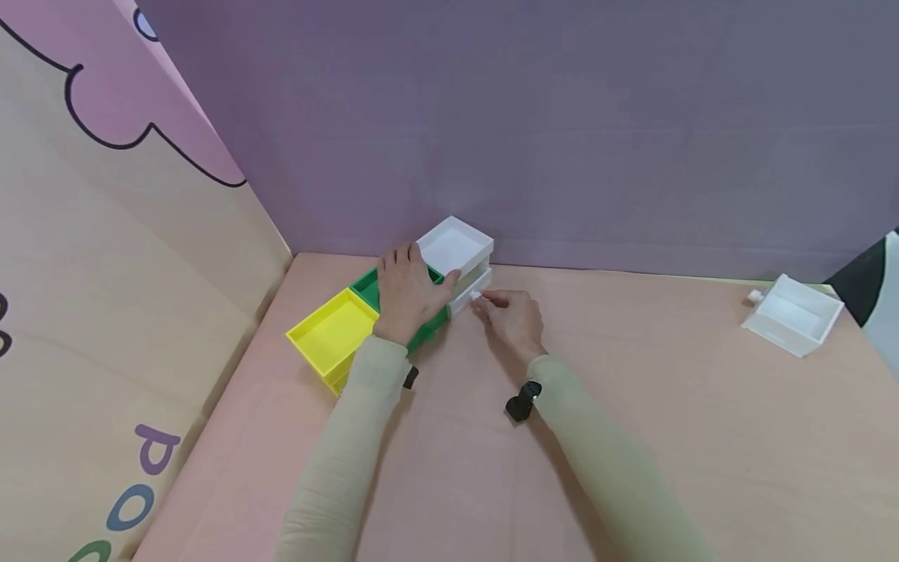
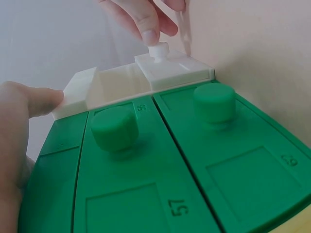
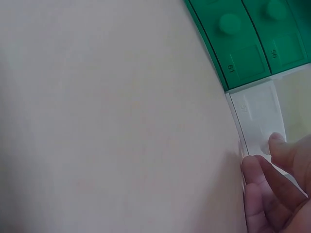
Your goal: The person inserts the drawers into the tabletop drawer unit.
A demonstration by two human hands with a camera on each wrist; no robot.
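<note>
A white drawer cabinet (image 1: 455, 243) stands against the back wall, with an open, drawerless slot above its lower white drawer (image 2: 180, 74). My right hand (image 1: 514, 320) is at the front of that lower drawer and pinches its small white knob (image 2: 159, 51) between thumb and fingers. My left hand (image 1: 409, 298) lies over the adjoining green drawer cabinet (image 1: 365, 286), fingers extended across its top. The left thumb reaches to the white cabinet's upper edge. Round green knobs (image 2: 115, 128) show on the green drawer fronts in the left wrist view.
A yellow drawer cabinet (image 1: 333, 332) adjoins the green one on the left, partly behind the left forearm. One loose white drawer (image 1: 794, 316) sits at the far right of the pink tabletop (image 1: 463, 468). A purple-grey wall (image 1: 597, 140) rises along the back edge.
</note>
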